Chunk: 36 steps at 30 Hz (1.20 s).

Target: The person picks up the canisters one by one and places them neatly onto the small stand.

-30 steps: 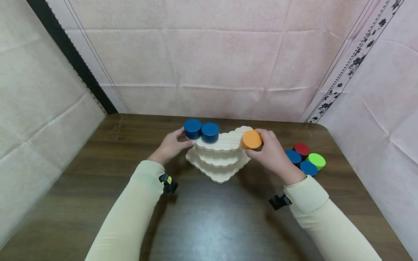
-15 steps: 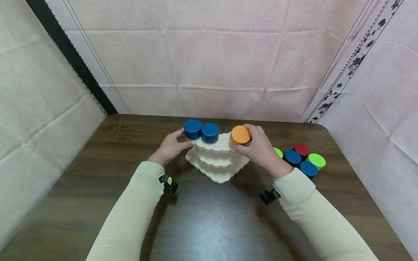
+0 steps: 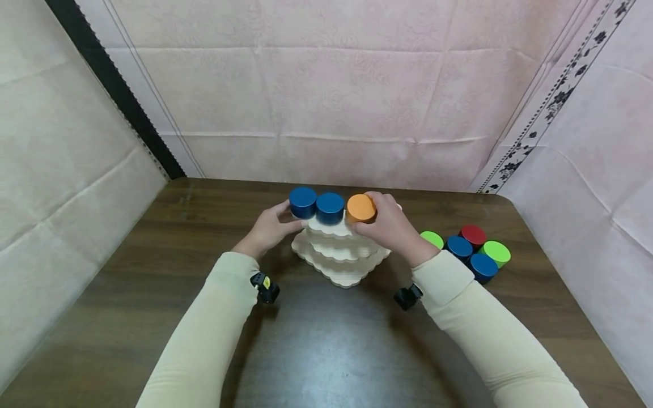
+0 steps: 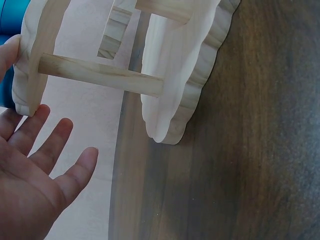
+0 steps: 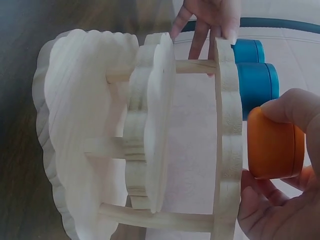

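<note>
A pale wooden tiered stand [image 3: 340,267] with scalloped edges stands on the table; round dowels join its boards in both wrist views. Two blue round tins [image 3: 330,208] sit side by side on its top board. My left hand [image 3: 270,229] holds that board's left corner, thumb on the upper face and fingertips at the edge and below. Between thumb and fingers, my right hand [image 3: 390,226] grips an orange round tin [image 3: 361,208]. The right wrist view shows this tin [image 5: 275,143] just over the top board, with a thin gap beneath, close to the nearer blue tin [image 5: 257,85].
To the right on the brown table [image 3: 326,351] stand several more tins: a red one [image 3: 473,234], two blue ones [image 3: 483,266] and two green ones [image 3: 496,252]. Pale cloth [image 3: 326,102] hangs behind the table and along both sides.
My right hand has carried the orange tin leftward over the top board, up close to the blue tins. A green tin has come into view behind the right hand. The left hand stays put.
</note>
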{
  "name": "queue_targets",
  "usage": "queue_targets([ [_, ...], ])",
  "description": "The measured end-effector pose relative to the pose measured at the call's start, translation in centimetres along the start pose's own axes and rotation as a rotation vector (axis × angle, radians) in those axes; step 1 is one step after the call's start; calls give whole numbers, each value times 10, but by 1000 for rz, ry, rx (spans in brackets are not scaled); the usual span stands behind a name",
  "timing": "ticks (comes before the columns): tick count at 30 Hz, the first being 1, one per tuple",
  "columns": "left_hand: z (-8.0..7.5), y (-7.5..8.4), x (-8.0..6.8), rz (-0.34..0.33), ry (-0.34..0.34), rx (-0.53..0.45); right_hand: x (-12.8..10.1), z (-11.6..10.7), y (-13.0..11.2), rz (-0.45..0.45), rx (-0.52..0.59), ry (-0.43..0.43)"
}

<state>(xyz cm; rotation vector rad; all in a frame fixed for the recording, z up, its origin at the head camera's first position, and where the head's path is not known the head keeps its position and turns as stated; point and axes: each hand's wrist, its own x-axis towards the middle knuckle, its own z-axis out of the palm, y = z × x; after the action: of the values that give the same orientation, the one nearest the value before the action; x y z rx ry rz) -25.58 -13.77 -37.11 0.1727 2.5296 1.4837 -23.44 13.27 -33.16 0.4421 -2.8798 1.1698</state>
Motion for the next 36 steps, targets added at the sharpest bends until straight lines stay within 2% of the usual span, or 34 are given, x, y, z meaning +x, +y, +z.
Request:
queue_targets([
  [8,1,1,2,56,-11,-8,4,-5,-4,18,-41,-32],
  [36,1,-3,1,17,4,-10,15,-7,0,28,-55,-145],
])
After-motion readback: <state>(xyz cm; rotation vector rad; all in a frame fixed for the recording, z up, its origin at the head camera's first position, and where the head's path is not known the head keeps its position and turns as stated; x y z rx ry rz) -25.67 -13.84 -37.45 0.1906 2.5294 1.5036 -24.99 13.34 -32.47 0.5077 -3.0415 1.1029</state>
